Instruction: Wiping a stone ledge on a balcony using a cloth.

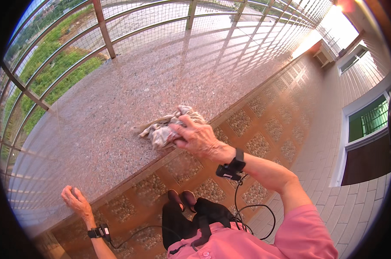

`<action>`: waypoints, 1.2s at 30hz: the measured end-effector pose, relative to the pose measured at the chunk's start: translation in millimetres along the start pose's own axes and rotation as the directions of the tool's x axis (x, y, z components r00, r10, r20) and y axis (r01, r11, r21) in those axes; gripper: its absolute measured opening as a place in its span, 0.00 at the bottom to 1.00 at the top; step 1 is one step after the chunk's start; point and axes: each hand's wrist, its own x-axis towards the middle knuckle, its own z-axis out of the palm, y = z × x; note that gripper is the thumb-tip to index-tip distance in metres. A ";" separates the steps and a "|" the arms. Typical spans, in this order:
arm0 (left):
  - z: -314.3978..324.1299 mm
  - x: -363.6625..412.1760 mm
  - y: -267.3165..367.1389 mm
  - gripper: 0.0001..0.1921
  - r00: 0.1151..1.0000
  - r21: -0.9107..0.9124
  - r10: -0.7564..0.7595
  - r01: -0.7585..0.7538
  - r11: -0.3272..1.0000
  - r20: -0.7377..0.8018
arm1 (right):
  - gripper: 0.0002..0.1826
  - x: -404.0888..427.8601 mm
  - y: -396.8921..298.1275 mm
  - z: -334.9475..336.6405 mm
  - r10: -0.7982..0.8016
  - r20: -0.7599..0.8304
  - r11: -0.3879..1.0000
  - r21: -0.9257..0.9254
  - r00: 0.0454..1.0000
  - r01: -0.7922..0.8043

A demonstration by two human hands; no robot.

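A crumpled, pale, stained cloth (164, 129) lies bunched on the speckled pink granite ledge (117, 106), close to its front edge. My right hand (195, 136) presses on the cloth, with the fingers curled into its folds. Further left, my left hand (75, 200) rests at the granite's front edge, its fingers slightly bent and holding nothing. Each wrist carries a black strap with a small device and a cable. Part of the cloth is hidden under my right hand.
Metal railings with mesh (106, 32) stand along the ledge's outer side. Below the front edge is a floor with pebble panels (258, 144). A tiled wall with a window (368, 118) rises on the right. Loose black cable (274, 220) hangs beside my right arm.
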 end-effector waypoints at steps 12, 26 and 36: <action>-5.0 4.8 14.1 0.09 1.000 0.004 -0.012 0.012 1.000 -0.005 | 0.27 -22.9 198.5 -30.6 0.502 -0.348 0.718 -0.343 0.792 -0.606; -32.6 8.0 28.4 0.10 0.988 -0.238 0.147 -0.131 0.962 0.051 | 0.28 8.4 -129.1 76.8 0.315 -0.136 0.908 -0.243 0.939 -0.340; -48.9 8.1 5.1 0.13 0.966 -0.571 0.178 -0.041 0.820 0.187 | 0.28 70.4 -292.7 124.2 -0.207 0.486 0.930 -0.171 0.849 0.324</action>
